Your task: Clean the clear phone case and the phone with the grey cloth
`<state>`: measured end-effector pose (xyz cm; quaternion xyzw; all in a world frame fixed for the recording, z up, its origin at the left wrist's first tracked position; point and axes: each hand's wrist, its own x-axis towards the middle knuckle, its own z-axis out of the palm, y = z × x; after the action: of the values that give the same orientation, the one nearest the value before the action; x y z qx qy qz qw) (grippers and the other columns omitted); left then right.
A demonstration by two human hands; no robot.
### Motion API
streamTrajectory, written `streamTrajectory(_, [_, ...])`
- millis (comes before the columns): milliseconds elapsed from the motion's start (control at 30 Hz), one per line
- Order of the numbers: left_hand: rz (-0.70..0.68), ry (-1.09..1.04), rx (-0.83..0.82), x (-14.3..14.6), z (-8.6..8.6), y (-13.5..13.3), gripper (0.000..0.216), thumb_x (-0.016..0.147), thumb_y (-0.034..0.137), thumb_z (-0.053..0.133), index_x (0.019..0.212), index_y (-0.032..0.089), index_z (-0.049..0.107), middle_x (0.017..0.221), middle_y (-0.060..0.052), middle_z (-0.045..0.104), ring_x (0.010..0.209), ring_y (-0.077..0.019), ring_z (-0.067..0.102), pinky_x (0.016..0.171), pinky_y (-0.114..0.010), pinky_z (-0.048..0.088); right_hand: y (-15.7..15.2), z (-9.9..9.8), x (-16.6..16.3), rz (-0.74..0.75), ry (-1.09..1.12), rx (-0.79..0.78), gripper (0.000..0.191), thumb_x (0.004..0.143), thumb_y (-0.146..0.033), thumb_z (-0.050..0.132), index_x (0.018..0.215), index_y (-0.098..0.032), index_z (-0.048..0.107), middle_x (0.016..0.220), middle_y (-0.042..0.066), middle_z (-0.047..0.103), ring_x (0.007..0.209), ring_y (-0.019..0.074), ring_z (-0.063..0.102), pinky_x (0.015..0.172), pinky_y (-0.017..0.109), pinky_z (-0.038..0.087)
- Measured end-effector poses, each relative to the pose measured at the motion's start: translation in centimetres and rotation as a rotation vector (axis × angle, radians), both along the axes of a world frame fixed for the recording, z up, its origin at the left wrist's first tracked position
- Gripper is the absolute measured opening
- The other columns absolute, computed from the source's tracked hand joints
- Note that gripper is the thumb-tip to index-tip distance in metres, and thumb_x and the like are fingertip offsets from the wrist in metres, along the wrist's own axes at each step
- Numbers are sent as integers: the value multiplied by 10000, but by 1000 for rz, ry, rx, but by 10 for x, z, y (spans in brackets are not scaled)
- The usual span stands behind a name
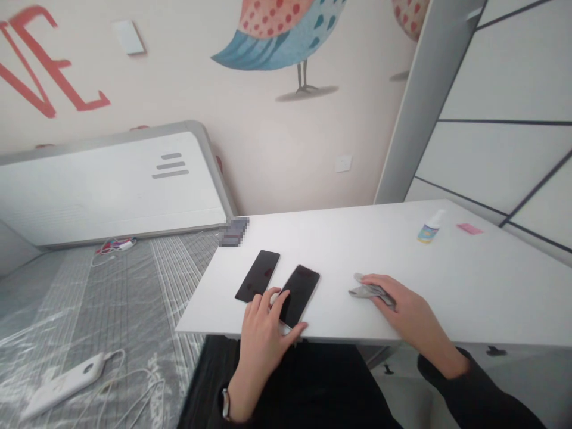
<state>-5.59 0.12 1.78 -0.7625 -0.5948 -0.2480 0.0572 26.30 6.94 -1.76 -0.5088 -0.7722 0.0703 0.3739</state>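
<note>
Domestic bedroom, judged from fittings. Wall painted with a cartoon bird mural and large red lettering. Bed headboard in white with grey trim, above a mattress under clear plastic sheeting. Power bank with white cables lying on the mattress. White table set beside the bed. White panelled wardrobe at right.

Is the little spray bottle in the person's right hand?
No, the spray bottle stands alone far back on the table, while the right hand rests on a grey cloth.
</note>
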Motion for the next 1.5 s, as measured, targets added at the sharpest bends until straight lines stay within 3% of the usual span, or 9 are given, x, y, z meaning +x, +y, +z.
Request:
streamTrajectory(200, [-91, 110, -92, -34, 19, 17, 660, 824, 574, 781, 1388, 275, 613, 1595, -124, 459, 1485, -437, 361, 1175, -699, 331, -5, 10, -5, -95, 247, -40, 410, 923, -616, 574, 991, -240, 724, 1072, 111, 777, 1006, 331, 742, 917, 467, 598])
streamTrajectory(367, [-228, 172, -343, -51, 24, 32, 739, 893, 596, 692, 1546, 383, 423, 1641, -49, 418, 1564, -412, 229, 1192, -712, 289, -10, 19, -6, -90, 618, -340, 483, 821, -698, 690, 963, -236, 690, 952, 92, 798, 922, 323, 759, 821, 421, 621])
streamTrajectory(600, [-53, 131, -247, -41, 6, 17, 666, 959, 539, 626, 1553, 312, 428, 1707, -111, 214, 1554, -383, 272, 1186, -687, 319, -8, 30, -17, 30, 973, -485, 526, 698, -689, 826, 915, -221, 723, 882, 75, 777, 835, 269, 727, 756, 375, 617])
streamTrajectory(967, [150, 70, -120, -24, -3, 12, 580, 998, 477, 563, 1496, 183, 507, 1638, -177, 375, 1545, -427, 278, 1151, -809, 209, -4, 43, -40, 127, 1021, -519, 496, 702, -646, 848, 909, -211, 728, 868, 68, 756, 850, 259, 702, 791, 365, 568])
streamTrajectory(1133, [-194, -307, -285, 17, 34, 11, 609, 1015, 481, 508, 1563, 235, 412, 1662, -118, 365, 1549, -328, 316, 1254, -628, 187, -16, 62, -49, 398, 1015, -681, 360, 836, -553, 788, 946, -222, 699, 877, 39, 734, 823, 213, 687, 790, 339, 546])
streamTrajectory(1233, [-399, -636, -575, 48, 56, 15, 587, 983, 474, 554, 1516, 240, 479, 1525, -110, 568, 1385, -285, 541, 1177, -449, 386, -22, 69, -51, 555, 961, -743, 319, 865, -518, 774, 916, -211, 702, 850, 24, 698, 811, 185, 650, 776, 305, 518])
streamTrajectory(1300, [-432, -763, -691, 62, 61, 20, 381, 941, 452, 595, 1211, 204, 701, 1186, -91, 753, 1062, -257, 684, 938, -343, 516, -23, 69, -50, 552, 943, -732, 346, 840, -533, 793, 865, -204, 689, 808, 12, 661, 772, 170, 614, 730, 287, 504])
streamTrajectory(1400, [-348, -778, -689, 65, 55, 26, 332, 913, 457, 586, 738, 185, 661, 696, -2, 632, 682, -167, 552, 641, -266, 413, -23, 64, -48, 470, 963, -730, 398, 784, -547, 836, 806, -202, 638, 725, -16, 596, 688, 145, 553, 648, 263, 475])
streamTrajectory(1500, [-260, -749, -634, 58, 47, 27, 370, 866, 480, 637, 642, 195, 562, 602, 44, 482, 605, -129, 411, 583, -261, 302, -22, 57, -47, 333, 958, -715, 466, 720, -596, 859, 790, -208, 610, 696, -25, 567, 629, 136, 508, 566, 253, 450])
